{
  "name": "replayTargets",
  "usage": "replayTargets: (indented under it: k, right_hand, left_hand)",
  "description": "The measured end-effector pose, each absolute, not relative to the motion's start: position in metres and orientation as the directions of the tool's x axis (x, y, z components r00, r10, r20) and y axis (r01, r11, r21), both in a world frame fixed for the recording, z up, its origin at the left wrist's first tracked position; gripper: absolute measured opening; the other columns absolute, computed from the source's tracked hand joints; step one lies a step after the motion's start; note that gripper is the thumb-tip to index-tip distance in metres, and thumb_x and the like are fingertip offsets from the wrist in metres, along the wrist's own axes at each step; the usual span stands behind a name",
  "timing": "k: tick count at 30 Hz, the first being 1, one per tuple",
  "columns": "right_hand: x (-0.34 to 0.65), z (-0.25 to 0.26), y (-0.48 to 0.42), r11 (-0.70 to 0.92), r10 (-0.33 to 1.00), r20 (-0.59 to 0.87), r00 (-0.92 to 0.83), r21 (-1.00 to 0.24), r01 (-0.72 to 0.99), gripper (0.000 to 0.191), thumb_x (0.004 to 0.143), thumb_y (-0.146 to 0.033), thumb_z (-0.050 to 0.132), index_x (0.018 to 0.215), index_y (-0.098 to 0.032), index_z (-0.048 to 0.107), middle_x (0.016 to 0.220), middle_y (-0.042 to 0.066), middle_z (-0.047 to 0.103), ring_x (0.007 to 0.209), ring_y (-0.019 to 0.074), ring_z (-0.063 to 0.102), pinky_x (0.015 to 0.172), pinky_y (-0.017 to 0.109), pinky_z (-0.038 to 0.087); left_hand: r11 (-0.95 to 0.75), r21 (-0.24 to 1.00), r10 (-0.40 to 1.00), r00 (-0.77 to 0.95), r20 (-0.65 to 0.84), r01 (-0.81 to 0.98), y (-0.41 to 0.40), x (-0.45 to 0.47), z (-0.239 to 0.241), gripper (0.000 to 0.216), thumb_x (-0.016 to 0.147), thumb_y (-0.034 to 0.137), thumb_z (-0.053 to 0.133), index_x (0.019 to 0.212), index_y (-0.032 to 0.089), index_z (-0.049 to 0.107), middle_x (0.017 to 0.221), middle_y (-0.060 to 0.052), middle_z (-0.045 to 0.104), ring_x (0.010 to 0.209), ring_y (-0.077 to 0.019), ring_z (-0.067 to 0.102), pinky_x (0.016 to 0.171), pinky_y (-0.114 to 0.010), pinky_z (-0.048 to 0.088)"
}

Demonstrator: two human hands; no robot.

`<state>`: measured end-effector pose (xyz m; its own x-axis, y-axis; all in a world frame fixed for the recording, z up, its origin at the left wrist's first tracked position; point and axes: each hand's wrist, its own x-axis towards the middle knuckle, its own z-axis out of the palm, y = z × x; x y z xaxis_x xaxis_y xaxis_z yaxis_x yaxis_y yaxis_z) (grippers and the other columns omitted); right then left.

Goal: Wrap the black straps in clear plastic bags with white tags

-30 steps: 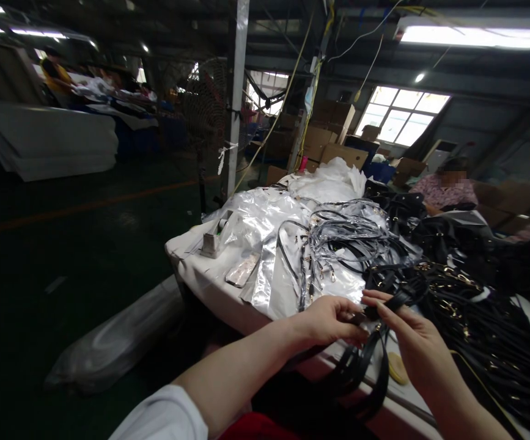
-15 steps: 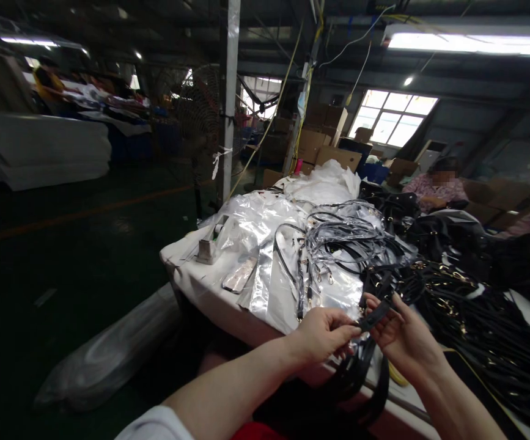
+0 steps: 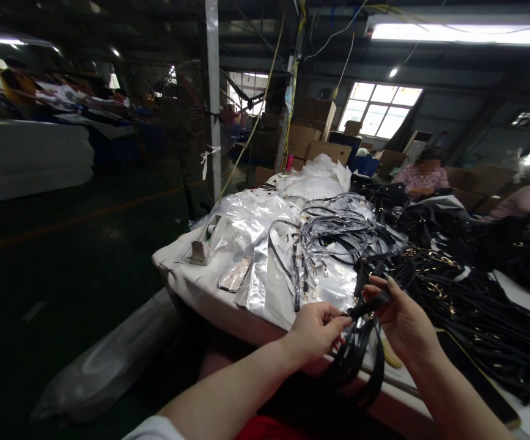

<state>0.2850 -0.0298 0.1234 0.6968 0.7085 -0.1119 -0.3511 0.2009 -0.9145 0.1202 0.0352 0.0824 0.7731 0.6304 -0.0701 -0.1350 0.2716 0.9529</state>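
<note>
A black strap (image 3: 364,307) stretches between my two hands above the table's near edge. My left hand (image 3: 316,330) pinches one end of it between thumb and fingers. On the other side my right hand (image 3: 400,308) grips the strap, its thumb raised against it. Black loops of strap (image 3: 375,373) hang below the hands over the table edge. Just beyond lie black straps with gold clips (image 3: 305,275) on clear plastic bags (image 3: 335,284). To the right spreads a large pile of black straps with gold hardware (image 3: 443,287).
On the white table (image 3: 186,281) are a phone (image 3: 235,274), a tape dispenser (image 3: 200,252) and a heap of clear bags (image 3: 241,214). A co-worker (image 3: 423,174) sits across, behind black bags (image 3: 430,223). A post (image 3: 213,98) stands behind the table; a plastic-wrapped roll (image 3: 104,360) lies on the floor.
The view has shifted slightly, so the scene sits further left. My hands have drawn a little apart along the strap, with the right hand turned more around it.
</note>
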Motion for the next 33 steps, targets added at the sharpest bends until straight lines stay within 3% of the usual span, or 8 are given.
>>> replayTargets:
  k: [3,8,12,19,26,30,33]
  right_hand:
    - [0.283,0.134,-0.033,0.221,0.706,-0.101,0.701,-0.909,-0.353,0.024,0.08,-0.038,0.075,0.092,-0.017,0.076,0.075,0.004,0.077,0.071,0.0133,0.073,0.069,0.018,0.06]
    - [0.285,0.152,-0.034,0.37,0.612,0.053,0.789,-0.901,-0.227,0.033,0.059,-0.028,0.092,0.086,-0.015,0.077,0.076,0.003,0.077,0.069,0.0134,0.073,0.069,0.018,0.061]
    - [0.275,0.156,-0.033,0.37,0.617,0.032,0.786,-0.894,-0.254,0.042,0.053,-0.031,0.094,0.088,-0.014,0.077,0.074,0.003,0.077,0.067,0.0134,0.072,0.066,0.017,0.061]
    - [0.267,0.154,-0.033,0.371,0.634,0.008,0.773,-0.881,-0.295,0.04,0.055,-0.025,0.094,0.09,-0.017,0.076,0.08,0.001,0.078,0.074,0.0122,0.073,0.074,0.017,0.061]
    - [0.24,0.126,-0.031,0.235,0.722,-0.078,0.687,-0.907,-0.35,0.036,0.061,-0.025,0.09,0.094,-0.02,0.076,0.086,0.002,0.078,0.08,0.0142,0.073,0.071,0.019,0.06]
    - [0.238,0.115,-0.035,0.142,0.781,-0.137,0.609,-0.911,-0.387,0.041,0.061,-0.028,0.09,0.098,-0.022,0.076,0.088,0.003,0.078,0.081,0.015,0.072,0.07,0.02,0.058]
    - [0.257,0.122,-0.037,0.122,0.789,-0.178,0.588,-0.893,-0.434,0.039,0.07,-0.043,0.082,0.104,-0.024,0.075,0.096,0.004,0.078,0.082,0.0156,0.072,0.071,0.022,0.058]
  left_hand:
    - [0.26,0.955,0.645,0.761,-0.061,-0.144,0.035,0.122,0.083,0.039,0.072,0.052,0.069,0.079,0.015,0.058,0.053,0.004,0.056,0.042,-0.0087,0.048,0.042,-0.02,0.038]
    - [0.229,0.964,0.658,0.751,-0.049,-0.137,0.032,0.124,0.085,0.041,0.07,0.054,0.072,0.076,0.016,0.057,0.052,0.004,0.056,0.044,-0.0098,0.05,0.042,-0.02,0.038]
    - [0.185,0.975,0.701,0.712,-0.043,-0.123,0.029,0.126,0.088,0.037,0.073,0.051,0.07,0.071,0.017,0.056,0.051,0.003,0.056,0.042,-0.0097,0.048,0.041,-0.02,0.034]
    - [0.14,0.988,0.734,0.677,-0.059,-0.065,0.032,0.129,0.085,0.034,0.076,0.047,0.069,0.068,0.018,0.054,0.048,0.004,0.054,0.038,-0.0091,0.044,0.038,-0.02,0.031]
    - [0.113,0.986,0.728,0.686,-0.001,-0.119,0.033,0.133,0.083,0.036,0.077,0.049,0.069,0.069,0.017,0.056,0.048,0.004,0.054,0.039,-0.008,0.045,0.041,-0.019,0.033]
    - [0.154,0.973,0.703,0.711,0.014,-0.171,0.035,0.13,0.079,0.042,0.074,0.055,0.07,0.071,0.016,0.056,0.05,0.004,0.055,0.041,-0.0082,0.046,0.041,-0.019,0.033]
    - [0.159,0.974,0.663,0.748,0.015,-0.161,0.038,0.124,0.078,0.047,0.069,0.06,0.074,0.071,0.015,0.057,0.052,0.004,0.055,0.042,-0.0079,0.045,0.042,-0.02,0.032]
